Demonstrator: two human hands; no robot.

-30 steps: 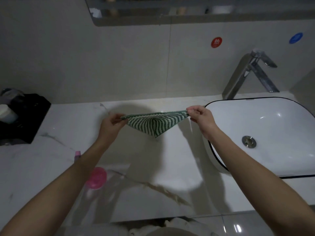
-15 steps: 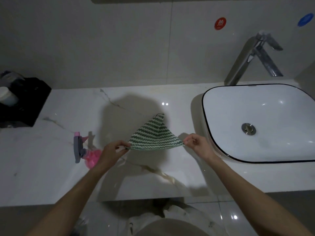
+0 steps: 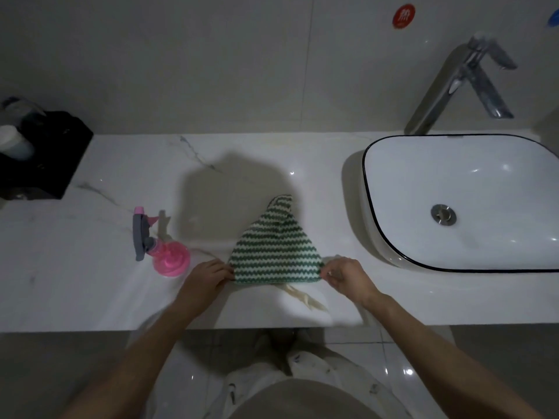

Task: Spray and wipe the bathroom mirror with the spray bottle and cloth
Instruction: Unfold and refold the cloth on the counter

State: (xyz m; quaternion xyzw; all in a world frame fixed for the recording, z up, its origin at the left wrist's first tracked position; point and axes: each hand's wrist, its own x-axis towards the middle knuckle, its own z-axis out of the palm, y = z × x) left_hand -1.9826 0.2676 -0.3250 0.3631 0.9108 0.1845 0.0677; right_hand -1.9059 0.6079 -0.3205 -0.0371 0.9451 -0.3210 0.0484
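Observation:
A green and white zigzag-striped cloth [image 3: 275, 249] lies folded in a triangle on the white marble counter [image 3: 90, 267], its tip pointing to the wall. My left hand [image 3: 205, 279] pinches its near left corner and my right hand [image 3: 344, 276] pinches its near right corner. A pink spray bottle [image 3: 165, 255] with a grey trigger head stands just left of my left hand, untouched. The mirror is out of view.
A white basin [image 3: 378, 237] with a black rim sits to the right, a chrome tap [image 3: 462, 77] behind it. A black box [image 3: 45, 158] with toiletries stands at the far left. Red [image 3: 403, 16] and blue stickers mark the tiled wall.
Both hands have brought the cloth down from the air and laid it flat on the counter near the front edge. The view has tilted down, so the mirror's edge has left the frame.

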